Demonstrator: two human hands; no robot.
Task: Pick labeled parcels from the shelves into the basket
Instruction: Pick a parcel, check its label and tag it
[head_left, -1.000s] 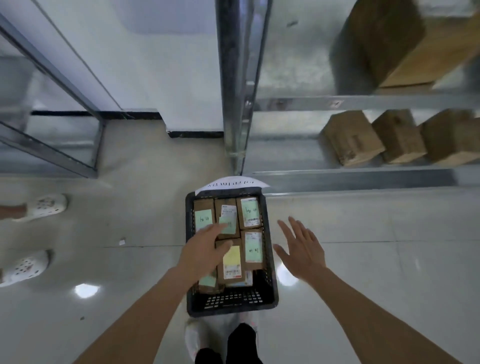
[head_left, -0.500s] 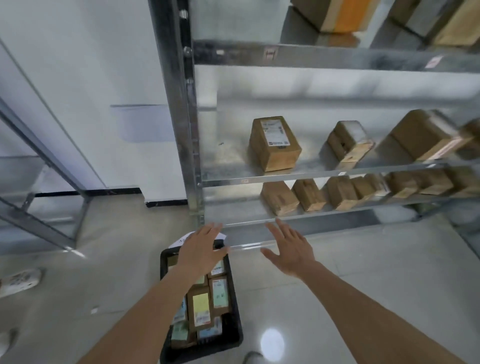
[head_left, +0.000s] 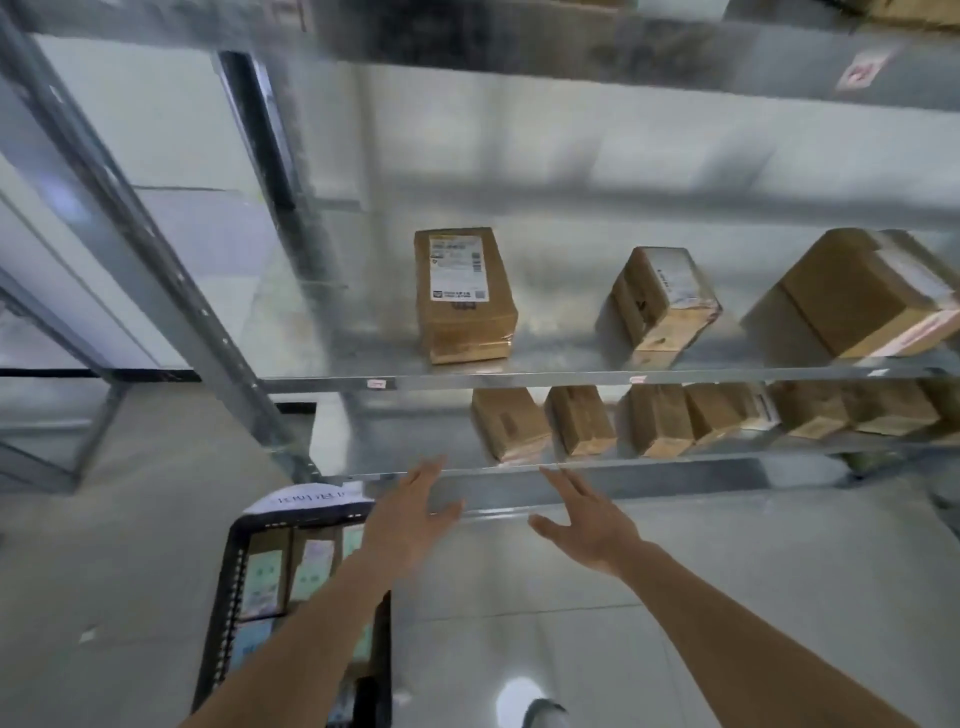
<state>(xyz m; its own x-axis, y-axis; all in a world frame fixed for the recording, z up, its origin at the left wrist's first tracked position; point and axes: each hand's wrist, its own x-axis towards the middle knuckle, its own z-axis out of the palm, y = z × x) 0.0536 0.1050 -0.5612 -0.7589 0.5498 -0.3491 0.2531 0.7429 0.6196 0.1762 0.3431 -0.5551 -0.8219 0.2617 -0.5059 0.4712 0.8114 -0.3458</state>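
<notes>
Both hands, left (head_left: 410, 519) and right (head_left: 589, 525), reach empty with fingers spread; the labeled parcel (head_left: 462, 296) looks stiff, light, best held by its sides.

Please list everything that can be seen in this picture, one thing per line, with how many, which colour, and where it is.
labelled parcel: one, brown with a white label on top, middle shelf, left.
other parcels on the middle shelf: two, brown, to its right.
parcels on the lower shelf: a row of about six, brown; exact count unclear.
shelf rack: one, grey metal, ahead.
basket: one, black, on the floor at lower left, holding parcels with green and white labels.
sheet of paper: one, white, at the basket's far end.
left hand: open, empty, below the lower shelf's edge.
right hand: open, empty, beside it.
</notes>
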